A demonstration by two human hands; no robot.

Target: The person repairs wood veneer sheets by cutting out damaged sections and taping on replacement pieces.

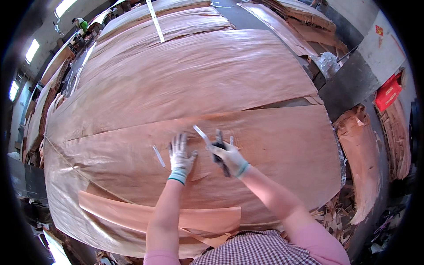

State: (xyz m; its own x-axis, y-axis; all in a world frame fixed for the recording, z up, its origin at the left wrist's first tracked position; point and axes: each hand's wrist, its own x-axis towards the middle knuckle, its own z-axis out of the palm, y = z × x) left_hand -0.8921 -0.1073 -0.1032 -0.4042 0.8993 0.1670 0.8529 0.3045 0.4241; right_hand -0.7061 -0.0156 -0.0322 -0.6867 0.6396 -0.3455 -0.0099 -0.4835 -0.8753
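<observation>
My left hand [180,155], in a white glove with a teal cuff and dark-coated fingers, lies flat with fingers spread on a wide reddish-brown wood veneer sheet [282,150]. To its right, my right hand [227,155] is closed, its matching glove smeared by motion. A narrow white strip [201,133] sticks out of it toward the upper left; blur hides whether it is tape or a blade. One short white tape piece [159,156] lies left of my left hand. Another tape piece [232,140] shows just behind my right hand.
A loose veneer strip [198,217] lies across the near edge, below my forearms. Farther back lies another broad sheet [190,70], with a gap at its right front edge. Curled veneer [360,159] and scraps stand at right. A person [81,24] is far left.
</observation>
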